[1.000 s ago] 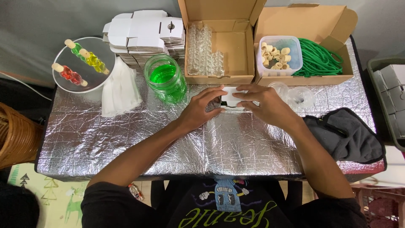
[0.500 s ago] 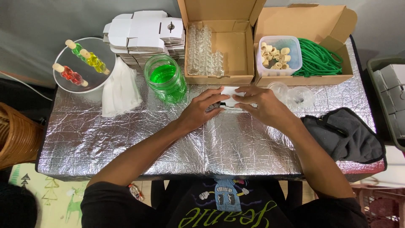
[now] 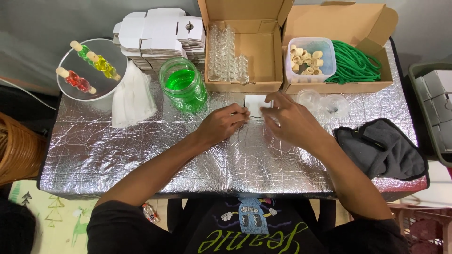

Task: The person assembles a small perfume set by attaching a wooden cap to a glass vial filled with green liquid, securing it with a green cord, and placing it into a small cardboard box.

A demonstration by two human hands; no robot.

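A small white cardboard box (image 3: 256, 104) lies between my two hands on the silver foil table (image 3: 141, 150). My left hand (image 3: 222, 124) pinches its left edge with thumb and fingertips. My right hand (image 3: 292, 121) covers its right side, fingers curled over it. Part of the box is hidden under my fingers. A green jar (image 3: 182, 84) of liquid stands just left of my left hand.
Flat white box blanks (image 3: 157, 30) are stacked at the back left. A round plate (image 3: 77, 89) holds small coloured bottles. Two open cardboard boxes hold clear bottles (image 3: 227, 54), a tub of corks (image 3: 308, 57) and green cord (image 3: 355, 63). A dark cloth (image 3: 383, 148) lies at right.
Both hands have shifted a little on the small white box, and its flat white top now shows more between them. Nothing else has moved.
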